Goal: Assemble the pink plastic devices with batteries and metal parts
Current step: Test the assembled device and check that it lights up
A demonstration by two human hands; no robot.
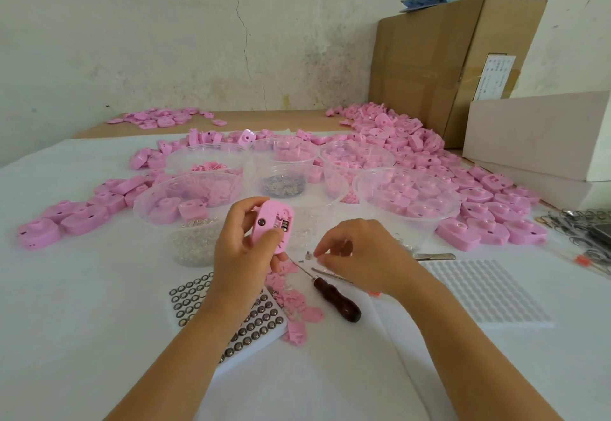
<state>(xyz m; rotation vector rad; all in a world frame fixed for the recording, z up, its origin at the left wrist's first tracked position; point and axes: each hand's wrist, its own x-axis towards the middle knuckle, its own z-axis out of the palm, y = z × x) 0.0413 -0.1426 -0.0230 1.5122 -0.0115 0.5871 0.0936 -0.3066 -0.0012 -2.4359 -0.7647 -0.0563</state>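
Observation:
My left hand [243, 242] grips an upright pink plastic device [271, 225] with its open side facing me; button batteries sit stacked in its slot. Just to its right, my right hand [355, 252] hovers low over the table and pinches a tiny metal part [309, 254] at its fingertips. A white tray of button batteries [251, 325] lies under my left forearm. Small pink plastic pieces [294, 305] are strewn beside it.
A wooden-handled awl [335, 298] lies between my hands. Several clear tubs [406, 196] hold pink parts and metal bits [283, 186]. Pink devices [489, 219] pile up left, back and right. A white foam grid [489, 291], metal rings [582, 225] and cardboard boxes [439, 67] stand right.

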